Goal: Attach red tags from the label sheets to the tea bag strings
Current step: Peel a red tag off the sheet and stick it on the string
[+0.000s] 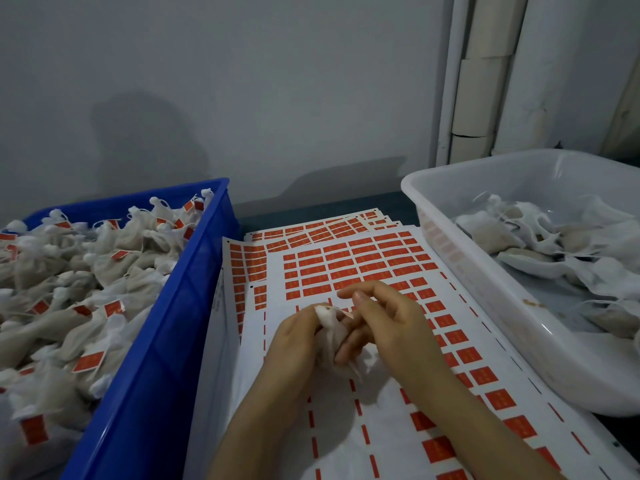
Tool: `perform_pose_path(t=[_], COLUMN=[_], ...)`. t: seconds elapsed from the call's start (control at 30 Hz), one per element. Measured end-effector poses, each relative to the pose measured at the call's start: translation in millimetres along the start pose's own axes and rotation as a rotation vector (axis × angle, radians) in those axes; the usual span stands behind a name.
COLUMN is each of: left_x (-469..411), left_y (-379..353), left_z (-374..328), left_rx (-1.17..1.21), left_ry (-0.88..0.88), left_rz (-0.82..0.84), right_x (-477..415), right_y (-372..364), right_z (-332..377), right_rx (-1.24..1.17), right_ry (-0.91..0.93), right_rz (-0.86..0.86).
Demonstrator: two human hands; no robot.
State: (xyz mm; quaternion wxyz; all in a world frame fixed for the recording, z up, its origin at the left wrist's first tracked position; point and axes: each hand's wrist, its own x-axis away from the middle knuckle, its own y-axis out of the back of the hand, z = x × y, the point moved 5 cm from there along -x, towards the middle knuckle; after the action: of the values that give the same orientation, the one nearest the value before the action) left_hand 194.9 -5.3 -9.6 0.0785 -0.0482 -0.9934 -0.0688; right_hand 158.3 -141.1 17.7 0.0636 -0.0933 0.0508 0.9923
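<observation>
A white tea bag (331, 332) sits between both hands above the label sheets (363, 265). My left hand (294, 336) grips the bag's gathered top. My right hand (377, 320) curls its lower fingers against the bag, and its thumb and forefinger pinch a small red tag (347, 313) at the string. The sheets lie stacked in the middle of the table, covered with rows of red tags; the near part of the top sheet is mostly peeled.
A blue crate (180, 306) on the left is heaped with tea bags bearing red tags. A white plastic tub (450, 237) on the right holds tea bags without tags. A grey wall and white pipes stand behind.
</observation>
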Motion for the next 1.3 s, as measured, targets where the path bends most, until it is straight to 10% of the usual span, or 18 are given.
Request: perform_pose_path(t=[1.3], left_x=[15.7], left_y=[-10.5], left_z=[-15.4], left_rx=[0.036], left_ry=[-0.199], left_rz=[-0.042], right_x=[-4.2], right_y=[-2.4], right_z=[-8.4], right_rx=[-0.121], right_ry=[-0.177], right_rz=[0.157])
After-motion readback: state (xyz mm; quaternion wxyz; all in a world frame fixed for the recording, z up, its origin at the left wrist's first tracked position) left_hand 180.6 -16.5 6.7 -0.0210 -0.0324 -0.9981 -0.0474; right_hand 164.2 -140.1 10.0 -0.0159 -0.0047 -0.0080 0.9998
